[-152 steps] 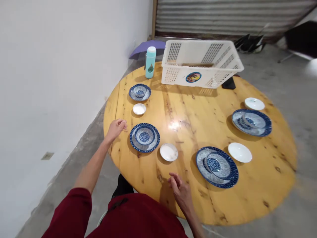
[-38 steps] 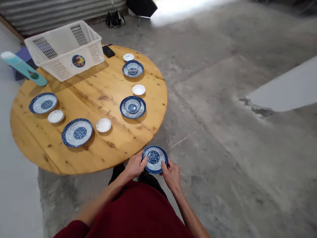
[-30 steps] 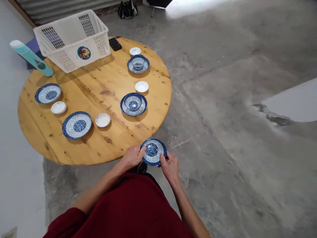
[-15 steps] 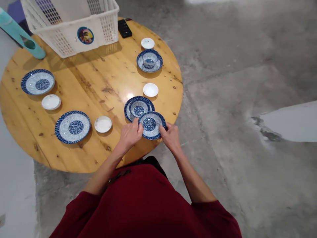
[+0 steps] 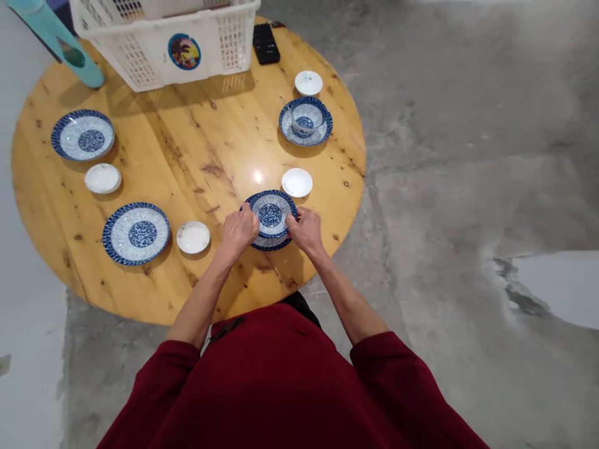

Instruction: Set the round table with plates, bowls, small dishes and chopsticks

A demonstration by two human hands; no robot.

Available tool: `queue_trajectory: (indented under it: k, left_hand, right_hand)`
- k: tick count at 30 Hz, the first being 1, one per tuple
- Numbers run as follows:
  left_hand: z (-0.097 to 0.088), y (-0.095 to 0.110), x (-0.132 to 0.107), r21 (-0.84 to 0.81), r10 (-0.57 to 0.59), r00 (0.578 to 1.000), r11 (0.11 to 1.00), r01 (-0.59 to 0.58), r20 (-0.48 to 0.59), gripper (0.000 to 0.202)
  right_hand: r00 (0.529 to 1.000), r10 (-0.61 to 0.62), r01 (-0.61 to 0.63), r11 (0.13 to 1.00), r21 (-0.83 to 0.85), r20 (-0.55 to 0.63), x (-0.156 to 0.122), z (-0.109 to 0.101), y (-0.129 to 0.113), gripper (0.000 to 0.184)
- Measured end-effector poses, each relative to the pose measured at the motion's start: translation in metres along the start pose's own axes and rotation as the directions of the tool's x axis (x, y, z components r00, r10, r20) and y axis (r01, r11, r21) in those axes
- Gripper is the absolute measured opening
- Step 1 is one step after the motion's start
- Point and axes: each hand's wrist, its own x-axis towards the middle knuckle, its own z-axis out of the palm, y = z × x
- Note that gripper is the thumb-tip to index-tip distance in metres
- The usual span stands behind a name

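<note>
Both hands grip a blue-and-white patterned plate (image 5: 270,215) by opposite sides of its rim, near the front edge of the round table. My left hand (image 5: 240,232) has its thumb and fingers closed on the left side. On the right side, my right hand (image 5: 305,229) pinches the rim. Directly under this plate lies another blue-rimmed plate (image 5: 272,244), mostly covered, with only its near edge showing. The bowl that sat on that lower plate is hidden now. Just beyond my right hand is a small white dish (image 5: 297,183).
A white plastic basket (image 5: 154,59), a teal object (image 5: 77,56) and a black phone-like item (image 5: 266,43) stand at the back. Blue-rimmed plates (image 5: 135,249) (image 5: 82,146) and small white dishes (image 5: 193,237) (image 5: 103,178) lie left. Back right, a bowl (image 5: 306,118) rests on a plate (image 5: 305,140).
Both hands have carried the held plate up and left, from in front of the lower plate to over it, covering the bowl there. The view has shifted slightly.
</note>
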Motion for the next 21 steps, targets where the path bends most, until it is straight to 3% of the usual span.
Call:
queue_trajectory:
  k: [6, 14, 21]
  left_hand:
    - [0.005, 0.002, 0.006, 0.056, -0.057, 0.998, 0.997, 0.055, 0.026, 0.044]
    - [0.01, 0.002, 0.005, 0.062, -0.121, 0.991, 0.991, 0.117, 0.064, 0.049]
    - [0.01, 0.0, 0.007, 0.048, -0.146, 0.987, 0.989, 0.142, 0.075, 0.046]
  right_hand:
    - [0.998, -0.06, 0.061, 0.994, -0.09, 0.018, 0.014, 0.007, 0.007, 0.018]
    - [0.995, -0.067, 0.077, 0.984, -0.16, 0.067, 0.015, 0.017, 0.019, 0.039]
    - [0.996, -0.034, 0.052, 0.973, -0.224, 0.081, 0.014, 0.022, 0.021, 0.045]
